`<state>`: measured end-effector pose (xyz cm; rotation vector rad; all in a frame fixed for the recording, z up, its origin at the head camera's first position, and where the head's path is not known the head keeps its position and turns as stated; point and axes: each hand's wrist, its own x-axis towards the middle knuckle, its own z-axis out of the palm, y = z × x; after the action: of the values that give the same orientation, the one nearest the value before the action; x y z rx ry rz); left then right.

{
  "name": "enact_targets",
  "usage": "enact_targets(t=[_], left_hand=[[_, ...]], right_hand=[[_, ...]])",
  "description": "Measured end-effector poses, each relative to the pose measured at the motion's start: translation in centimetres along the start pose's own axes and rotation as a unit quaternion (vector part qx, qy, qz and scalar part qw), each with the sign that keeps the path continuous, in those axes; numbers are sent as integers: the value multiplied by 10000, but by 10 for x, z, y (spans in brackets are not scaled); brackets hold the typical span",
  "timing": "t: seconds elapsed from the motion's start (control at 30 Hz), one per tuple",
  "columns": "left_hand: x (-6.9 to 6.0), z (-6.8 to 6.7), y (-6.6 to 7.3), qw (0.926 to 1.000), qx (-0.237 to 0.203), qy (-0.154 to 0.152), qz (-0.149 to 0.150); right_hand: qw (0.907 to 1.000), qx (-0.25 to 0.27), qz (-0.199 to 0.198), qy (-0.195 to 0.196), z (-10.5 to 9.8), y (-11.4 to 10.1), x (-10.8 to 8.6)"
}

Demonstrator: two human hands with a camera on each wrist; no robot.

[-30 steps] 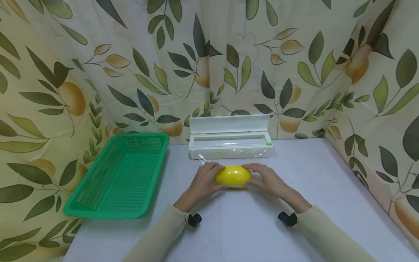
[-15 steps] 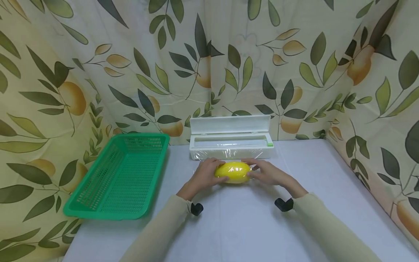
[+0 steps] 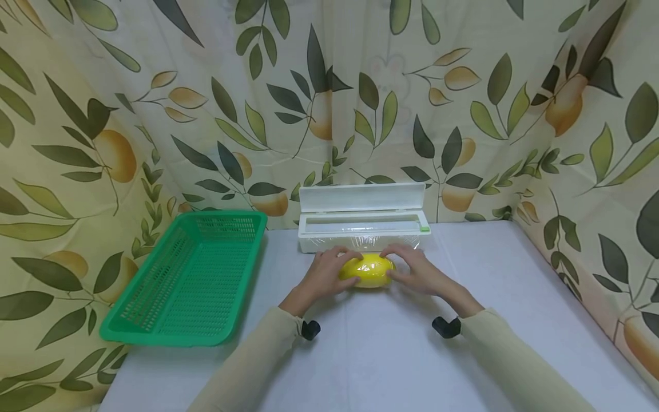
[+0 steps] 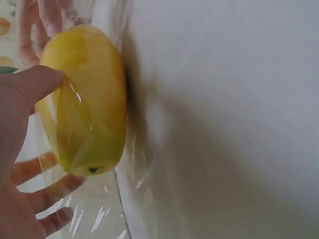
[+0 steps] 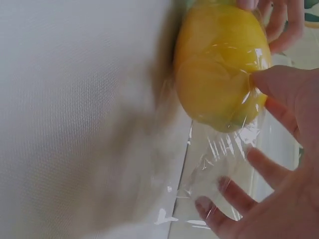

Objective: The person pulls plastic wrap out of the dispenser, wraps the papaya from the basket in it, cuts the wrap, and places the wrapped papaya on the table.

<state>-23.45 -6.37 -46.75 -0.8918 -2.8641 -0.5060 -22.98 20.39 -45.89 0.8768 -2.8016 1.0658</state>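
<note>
A yellow oval fruit with glossy clear film round it lies in front of the white box. The left hand grips its left end, thumb on the near side; in the left wrist view that thumb presses the film on the fruit. The right hand holds the right end between thumb and fingers. In the right wrist view, clear film spreads past the fruit's end, and several fingers of the right hand are spread against it.
A white film box with its lid raised stands just behind the fruit, a film roll inside and a green piece at its right end. To the left sits a green plastic basket. A leaf-patterned curtain hangs behind and at both sides.
Both hands and the fruit have shifted slightly away from the person, closer to the box. The fingers have moved a little on the fruit, which has turned slightly.
</note>
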Motion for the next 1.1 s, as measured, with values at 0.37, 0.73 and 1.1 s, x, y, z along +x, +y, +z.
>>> enact_targets(t=[0.37,0.73,1.1], left_hand=[[0,-2,8,9984,477,255,146],[1,1,5,9994,239,258,52],[14,6,-3,9991,147,393,-74]], right_hand=[[9981,-482,-65,373,6,-4,-2],[9993,-282,216,132,7,1,1],[9988,-252,368,210,4,8,16]])
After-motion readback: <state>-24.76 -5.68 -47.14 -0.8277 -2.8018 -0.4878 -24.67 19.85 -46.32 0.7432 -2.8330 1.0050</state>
